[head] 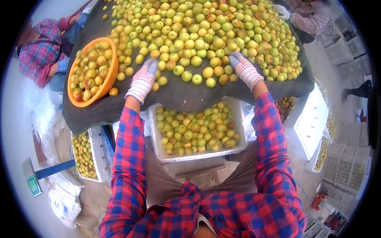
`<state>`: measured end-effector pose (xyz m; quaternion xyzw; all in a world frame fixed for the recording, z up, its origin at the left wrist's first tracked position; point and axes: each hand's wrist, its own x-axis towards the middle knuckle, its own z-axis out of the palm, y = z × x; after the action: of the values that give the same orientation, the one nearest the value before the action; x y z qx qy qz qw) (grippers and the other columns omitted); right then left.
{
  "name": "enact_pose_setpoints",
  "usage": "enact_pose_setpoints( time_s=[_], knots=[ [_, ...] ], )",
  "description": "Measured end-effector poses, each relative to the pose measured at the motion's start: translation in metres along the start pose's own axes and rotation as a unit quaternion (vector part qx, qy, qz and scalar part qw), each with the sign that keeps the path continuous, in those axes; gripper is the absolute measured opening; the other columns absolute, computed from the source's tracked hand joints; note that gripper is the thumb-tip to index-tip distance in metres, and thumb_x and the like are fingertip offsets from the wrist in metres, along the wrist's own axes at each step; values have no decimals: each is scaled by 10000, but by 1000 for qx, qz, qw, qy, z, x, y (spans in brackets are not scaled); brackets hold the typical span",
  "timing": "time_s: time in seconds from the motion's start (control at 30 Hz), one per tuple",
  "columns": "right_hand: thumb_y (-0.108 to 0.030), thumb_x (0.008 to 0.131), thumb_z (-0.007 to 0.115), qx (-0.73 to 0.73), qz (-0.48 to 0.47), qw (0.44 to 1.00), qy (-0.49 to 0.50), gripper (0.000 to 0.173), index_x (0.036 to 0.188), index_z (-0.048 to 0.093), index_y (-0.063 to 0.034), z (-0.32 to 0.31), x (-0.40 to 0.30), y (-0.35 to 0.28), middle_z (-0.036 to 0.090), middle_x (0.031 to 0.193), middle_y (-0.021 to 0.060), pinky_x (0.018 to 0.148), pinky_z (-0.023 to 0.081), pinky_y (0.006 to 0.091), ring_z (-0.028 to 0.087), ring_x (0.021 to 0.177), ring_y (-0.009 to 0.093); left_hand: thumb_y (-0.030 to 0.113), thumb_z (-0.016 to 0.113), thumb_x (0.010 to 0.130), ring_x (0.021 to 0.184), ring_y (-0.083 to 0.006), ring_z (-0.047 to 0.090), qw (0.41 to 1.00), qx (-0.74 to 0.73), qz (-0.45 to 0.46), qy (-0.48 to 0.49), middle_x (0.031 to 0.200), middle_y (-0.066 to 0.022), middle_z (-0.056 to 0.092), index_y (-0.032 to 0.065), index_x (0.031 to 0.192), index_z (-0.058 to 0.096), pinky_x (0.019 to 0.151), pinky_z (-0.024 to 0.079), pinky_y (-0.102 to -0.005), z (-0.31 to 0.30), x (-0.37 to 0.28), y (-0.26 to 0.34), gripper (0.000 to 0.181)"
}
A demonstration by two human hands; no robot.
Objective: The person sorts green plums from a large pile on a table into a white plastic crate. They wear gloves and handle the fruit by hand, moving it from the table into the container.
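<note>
Before me a dark cloth-covered table [196, 99] bears a broad heap of yellow-green round fruit [190, 35], probably jujubes. My left hand [143, 78], in a striped knit glove, reaches to the near edge of the heap, its fingertips beside the fruit. On the right, my right hand [245, 70] wears a matching glove and touches the fruit with its fingers. Several fruits lie loosely between the two hands. No fruit shows clearly gripped in either one. Below the cloth's edge, a white foam box [198, 156] lined with plastic holds more of this fruit.
An orange basket [114, 67] full of fruit leans at the table's left. Other fruit-filled boxes [98, 154] flank me, with a white foam lid [311, 125] at right. A scale display [32, 177] stands lower left. Two people [44, 50] work around the table.
</note>
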<state>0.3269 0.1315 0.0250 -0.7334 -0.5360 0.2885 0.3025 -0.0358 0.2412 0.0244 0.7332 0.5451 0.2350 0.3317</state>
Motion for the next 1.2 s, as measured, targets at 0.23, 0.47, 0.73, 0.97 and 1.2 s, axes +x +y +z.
enact_pose_setpoints(
  time_s=[0.23, 0.47, 0.73, 0.97, 1.2],
  knots=[
    [-371, 1016, 480, 121, -64, 988, -77, 495, 1426, 478, -93, 14, -17, -45, 521, 1400, 91, 1075, 371, 328, 462, 1301, 208, 502, 450, 988, 1271, -332, 526, 996, -45, -10, -82, 1343, -174, 580, 139, 1389, 525, 1068, 394, -371, 17, -17, 42, 547],
    [-339, 996, 511, 113, -61, 987, -96, 487, 1398, 506, -64, 25, -24, -62, 536, 1404, 162, 1065, 398, 354, 490, 1316, 272, 457, 451, 1001, 1235, -290, 531, 986, -102, 14, -134, 1335, -136, 580, 169, 1384, 540, 1034, 415, -359, 25, -11, 19, 488],
    [-155, 856, 617, -228, -287, 929, -53, 306, 1162, 620, -141, 43, -59, -103, 617, 1069, 113, 832, 524, 439, 623, 992, 311, 209, 536, 991, 1200, -238, 592, 990, 9, 90, -104, 1258, -125, 646, 111, 1322, 594, 1016, 455, -342, 17, -30, 42, 350],
    [-272, 859, 619, -345, -221, 907, -95, 483, 1327, 546, -176, 78, -64, -114, 558, 1196, 195, 890, 511, 469, 573, 1088, 377, 220, 538, 975, 1206, -313, 579, 979, 116, 72, -152, 1281, -140, 626, 133, 1327, 582, 1022, 455, -380, 2, -38, 57, 365],
    [-182, 735, 704, -251, -163, 948, -106, 533, 1254, 588, -158, 82, -45, -107, 546, 1180, 185, 890, 511, 458, 568, 1082, 380, 233, 532, 969, 1171, -339, 588, 971, 121, 98, -182, 1253, -155, 635, 127, 1306, 590, 1002, 462, -396, -10, -40, 51, 358]
  ],
)
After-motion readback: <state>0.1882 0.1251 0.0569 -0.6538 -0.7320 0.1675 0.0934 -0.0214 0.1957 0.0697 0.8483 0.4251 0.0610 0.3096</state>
